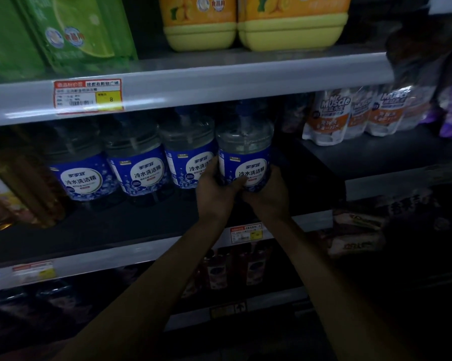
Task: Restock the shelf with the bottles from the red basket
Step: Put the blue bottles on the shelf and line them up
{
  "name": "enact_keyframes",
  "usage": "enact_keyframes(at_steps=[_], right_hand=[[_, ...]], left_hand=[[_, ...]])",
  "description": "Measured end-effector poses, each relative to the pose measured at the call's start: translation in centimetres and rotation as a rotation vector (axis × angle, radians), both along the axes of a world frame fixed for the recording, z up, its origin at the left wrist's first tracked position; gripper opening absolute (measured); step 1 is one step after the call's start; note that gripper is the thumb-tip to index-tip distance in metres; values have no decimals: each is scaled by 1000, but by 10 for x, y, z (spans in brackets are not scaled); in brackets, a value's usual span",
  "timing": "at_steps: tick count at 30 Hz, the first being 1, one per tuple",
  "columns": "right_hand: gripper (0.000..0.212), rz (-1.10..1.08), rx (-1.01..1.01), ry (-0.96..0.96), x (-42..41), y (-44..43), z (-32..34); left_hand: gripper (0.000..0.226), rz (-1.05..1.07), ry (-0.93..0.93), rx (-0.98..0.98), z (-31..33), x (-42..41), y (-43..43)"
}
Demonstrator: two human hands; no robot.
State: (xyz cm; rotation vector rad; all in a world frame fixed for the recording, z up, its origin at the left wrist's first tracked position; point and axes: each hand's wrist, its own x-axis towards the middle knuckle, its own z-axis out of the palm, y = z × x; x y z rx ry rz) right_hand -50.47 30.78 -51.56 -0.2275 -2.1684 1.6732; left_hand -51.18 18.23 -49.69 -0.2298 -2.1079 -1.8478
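— Shelving first: how much of it reads clearly?
— Shelf [131,225] is dim; the rows below it are nearly black, and the yellow jugs [245,29] above are cut off by the top edge.
— And the bottle?
— Clear bottle [244,157] with a blue label stands at the right end of a row of three like bottles [139,165]; its cap is lost in shadow.
— The hands?
— Left hand [214,190] and right hand [271,195] are wrapped around its lower part from either side. Its base is hidden behind them.
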Motion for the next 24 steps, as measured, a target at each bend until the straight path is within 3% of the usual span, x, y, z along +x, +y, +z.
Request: enact_keyframes(at_steps=[10,17,24], right_hand=[[76,-42,2,115,-20,8,-6],[82,3,34,69,-32,16,-6],[86,29,4,60,-28,8,1]], left_hand=[[65,54,173,-107,3,-8,19],[64,88,117,-67,-6,-19,24],[65,-66,-15,-150,1,-11,0]])
